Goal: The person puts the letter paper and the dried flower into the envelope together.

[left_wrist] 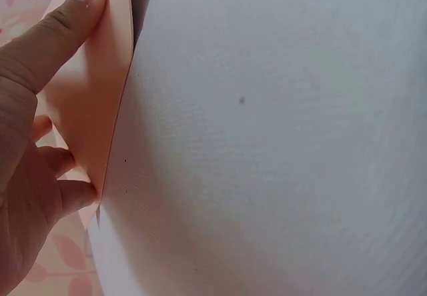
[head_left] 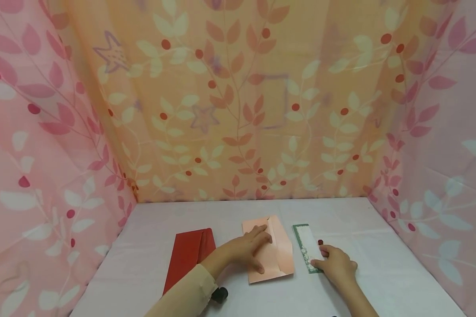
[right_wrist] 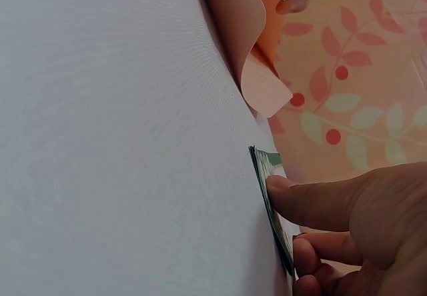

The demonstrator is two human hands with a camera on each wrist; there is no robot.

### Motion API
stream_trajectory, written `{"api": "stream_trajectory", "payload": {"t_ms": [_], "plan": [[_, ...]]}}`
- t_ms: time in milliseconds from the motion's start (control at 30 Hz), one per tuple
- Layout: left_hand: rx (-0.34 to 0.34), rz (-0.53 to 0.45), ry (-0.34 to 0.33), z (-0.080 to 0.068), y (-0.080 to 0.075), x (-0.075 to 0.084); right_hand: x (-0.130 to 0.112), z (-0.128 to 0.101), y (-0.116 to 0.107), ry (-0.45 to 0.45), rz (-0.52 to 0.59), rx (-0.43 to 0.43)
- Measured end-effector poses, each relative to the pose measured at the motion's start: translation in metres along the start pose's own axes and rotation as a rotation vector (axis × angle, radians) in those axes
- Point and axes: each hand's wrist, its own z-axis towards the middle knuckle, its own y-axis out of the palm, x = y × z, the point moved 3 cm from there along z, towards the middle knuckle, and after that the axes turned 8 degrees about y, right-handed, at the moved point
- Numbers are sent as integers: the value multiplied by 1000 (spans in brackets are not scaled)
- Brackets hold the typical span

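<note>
A pale pink envelope [head_left: 275, 253] lies on the white table [head_left: 381, 264] with its flap open to the right. My left hand [head_left: 251, 248] rests flat on its left half, fingers spread and pressing it down. In the left wrist view the thumb [left_wrist: 63, 26] and fingertips touch the envelope [left_wrist: 93, 96]. To the right lies a narrow white card with a green border [head_left: 306, 242]. My right hand [head_left: 333, 262] curls over its near end. My thumb [right_wrist: 300, 196] is against the card's edge [right_wrist: 267, 166], fingers curled beside it.
A dark red envelope [head_left: 188, 257] lies left of the pink one. A small dark red dot [head_left: 320, 242] sits by the card's right edge. Leaf-patterned curtains [head_left: 238, 110] close in the table at the back and on both sides.
</note>
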Motion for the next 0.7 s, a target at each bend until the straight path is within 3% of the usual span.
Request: {"api": "stream_trajectory", "payload": {"t_ms": [700], "plan": [[-8, -12, -8, 2, 2, -1, 2, 3, 3, -11, 29, 29]]}}
